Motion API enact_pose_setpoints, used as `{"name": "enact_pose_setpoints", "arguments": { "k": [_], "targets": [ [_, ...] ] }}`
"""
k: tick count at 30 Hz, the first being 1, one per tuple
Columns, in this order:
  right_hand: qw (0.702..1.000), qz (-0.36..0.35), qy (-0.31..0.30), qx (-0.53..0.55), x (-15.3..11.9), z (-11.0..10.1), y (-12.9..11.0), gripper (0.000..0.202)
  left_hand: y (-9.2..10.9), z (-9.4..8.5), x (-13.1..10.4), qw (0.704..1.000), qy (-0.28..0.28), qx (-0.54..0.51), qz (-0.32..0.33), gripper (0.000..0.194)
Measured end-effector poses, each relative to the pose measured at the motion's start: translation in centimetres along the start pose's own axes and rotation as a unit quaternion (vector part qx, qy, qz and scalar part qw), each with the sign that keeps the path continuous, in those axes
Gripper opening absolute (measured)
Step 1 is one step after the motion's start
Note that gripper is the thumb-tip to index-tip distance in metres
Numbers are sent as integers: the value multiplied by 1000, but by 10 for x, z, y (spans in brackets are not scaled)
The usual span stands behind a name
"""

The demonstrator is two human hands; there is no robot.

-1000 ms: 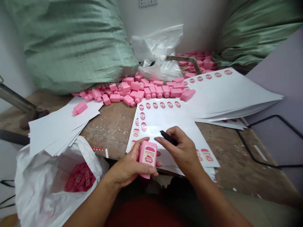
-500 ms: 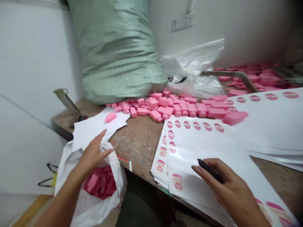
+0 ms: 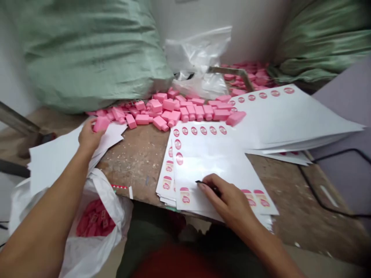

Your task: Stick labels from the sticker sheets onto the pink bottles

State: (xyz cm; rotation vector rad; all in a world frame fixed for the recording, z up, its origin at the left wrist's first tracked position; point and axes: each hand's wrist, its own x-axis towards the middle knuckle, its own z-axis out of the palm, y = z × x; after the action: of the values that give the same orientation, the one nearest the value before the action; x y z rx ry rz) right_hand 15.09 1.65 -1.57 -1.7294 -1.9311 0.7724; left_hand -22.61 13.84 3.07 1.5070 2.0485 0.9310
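Observation:
Over the white sheets at the left, my left hand (image 3: 89,135) has its fingers closed around a small pink bottle (image 3: 101,124). My right hand (image 3: 228,197) grips a slim black pen-like tool (image 3: 216,190), mostly hidden by the fingers, its tip pointing left. Beneath that hand lies a sticker sheet (image 3: 203,162) with pink oval labels along the top and left, and larger labels low down. More pink bottles (image 3: 156,105) are heaped behind the sheets. Below my left forearm, a white plastic bag (image 3: 121,216) holds labelled pink bottles (image 3: 95,220).
A large green sack (image 3: 95,54) leans behind the heap, and another green sack (image 3: 324,42) stands at the back right. A clear plastic bag (image 3: 199,54) and a metal bar (image 3: 232,71) are between them. More label sheets (image 3: 278,119) lie right, near a black cable (image 3: 313,193).
My left hand has gone from open above the paper to holding a pink bottle. My right hand keeps the black tool over the sheet. The view has swung right.

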Motion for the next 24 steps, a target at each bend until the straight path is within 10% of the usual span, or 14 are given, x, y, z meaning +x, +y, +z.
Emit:
{"name": "enact_pose_setpoints", "arguments": {
  "k": [4,9,14,24],
  "targets": [
    [995,-43,-22,-86,-4,9,-7,17,37,39,-60,970,-92,-225,-22,32],
    [987,-81,-6,-140,-5,12,-9,14,77,105,-137,730,-284,-588,-203,35],
    [988,-83,1,-134,-3,13,-8,14,83,138,-155,728,-252,-584,-257,44],
    [988,-71,0,-141,-1,13,-9,16,81,140,-156,747,-245,-566,-250,55]
  ]
}}
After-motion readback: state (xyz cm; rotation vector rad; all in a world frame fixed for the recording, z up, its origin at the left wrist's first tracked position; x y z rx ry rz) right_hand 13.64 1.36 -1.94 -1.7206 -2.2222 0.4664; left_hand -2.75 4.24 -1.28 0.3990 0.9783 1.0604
